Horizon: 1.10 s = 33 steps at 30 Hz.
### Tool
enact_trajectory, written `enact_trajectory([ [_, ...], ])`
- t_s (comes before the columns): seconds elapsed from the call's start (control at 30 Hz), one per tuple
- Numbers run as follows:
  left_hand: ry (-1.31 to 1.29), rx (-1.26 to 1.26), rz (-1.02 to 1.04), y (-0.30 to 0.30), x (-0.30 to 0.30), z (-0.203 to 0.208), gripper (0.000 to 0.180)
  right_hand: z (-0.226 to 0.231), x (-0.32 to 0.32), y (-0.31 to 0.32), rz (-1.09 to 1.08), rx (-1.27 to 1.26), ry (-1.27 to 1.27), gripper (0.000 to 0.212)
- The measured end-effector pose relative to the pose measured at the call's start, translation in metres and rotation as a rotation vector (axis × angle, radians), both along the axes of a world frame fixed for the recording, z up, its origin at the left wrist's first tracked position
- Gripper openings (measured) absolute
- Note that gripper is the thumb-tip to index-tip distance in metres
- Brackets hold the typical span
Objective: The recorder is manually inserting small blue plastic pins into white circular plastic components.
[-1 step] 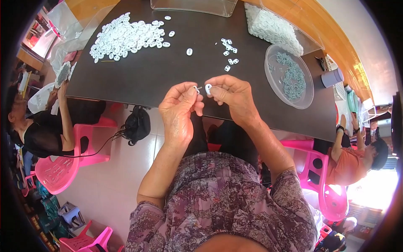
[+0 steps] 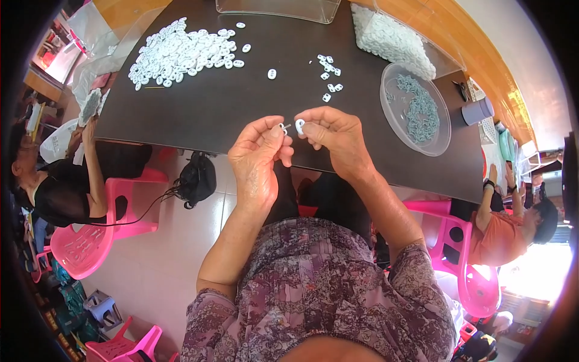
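Note:
Over the front edge of the dark table my left hand (image 2: pixel 260 145) pinches a small white plastic piece (image 2: pixel 283 128) between thumb and fingertips. A short, thin metal-looking pin (image 2: pixel 288 126) juts from it toward the right. Facing it, a small gap away, is a white oval plastic piece with holes (image 2: pixel 300 126), held between thumb and fingers of my right hand (image 2: pixel 335 136). Beyond the hands a single white oval piece (image 2: pixel 272 74) lies on the table. A loose group of small white pieces with dark holes (image 2: pixel 329 69) lies to its right.
A heap of white oval pieces (image 2: pixel 181 54) covers the table's far left. At right stand a round clear tray of small grey-green parts (image 2: pixel 449 123), a clear bag of white pieces (image 2: pixel 392 42) and a grey cup (image 2: pixel 477 112). People sit on pink chairs (image 2: pixel 81 247) at both sides.

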<state>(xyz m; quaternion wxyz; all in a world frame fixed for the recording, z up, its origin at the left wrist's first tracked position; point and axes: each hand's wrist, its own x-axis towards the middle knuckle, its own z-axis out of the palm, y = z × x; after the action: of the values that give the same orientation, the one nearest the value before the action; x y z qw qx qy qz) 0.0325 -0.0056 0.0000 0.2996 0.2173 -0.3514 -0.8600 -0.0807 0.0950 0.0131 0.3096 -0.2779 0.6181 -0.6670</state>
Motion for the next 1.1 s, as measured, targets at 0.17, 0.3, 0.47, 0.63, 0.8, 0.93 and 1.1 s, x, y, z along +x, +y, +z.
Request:
enact_trajectory([
  [0.17, -0.048, -0.075, -0.002, 0.0043, 0.0013, 0.003, 0.013, 0.0029, -0.0022, 0.0006, -0.006, 0.006, 0.002, 0.017],
  [0.3, -0.04, -0.147, -0.025, 0.0061, 0.0016, -0.0009, 0.013, 0.0028, -0.0034, 0.0018, -0.008, 0.006, 0.02, 0.017],
  [0.47, -0.041, -0.208, -0.022, 0.0082, 0.0029, -0.0002, 0.013, 0.0036, -0.0014, 0.001, -0.012, 0.013, 0.022, 0.016],
  [0.63, -0.096, -0.258, -0.028, 0.0095, 0.0033, -0.0004, 0.014, 0.0044, -0.0009, 0.0003, -0.016, 0.029, 0.036, 0.016],
  [0.8, -0.115, -0.261, -0.021, 0.0093, 0.0029, -0.002, 0.013, 0.0031, 0.0, -0.0005, 0.002, 0.018, 0.036, 0.015],
  [0.93, -0.117, -0.287, -0.012, 0.0095, 0.0025, -0.002, 0.012, 0.003, 0.0008, -0.0017, 0.0, 0.024, 0.084, 0.014],
  [1.1, -0.111, -0.294, -0.02, 0.0101, 0.0027, -0.0029, 0.011, 0.0018, 0.002, -0.0038, -0.013, 0.036, 0.223, 0.013],
])
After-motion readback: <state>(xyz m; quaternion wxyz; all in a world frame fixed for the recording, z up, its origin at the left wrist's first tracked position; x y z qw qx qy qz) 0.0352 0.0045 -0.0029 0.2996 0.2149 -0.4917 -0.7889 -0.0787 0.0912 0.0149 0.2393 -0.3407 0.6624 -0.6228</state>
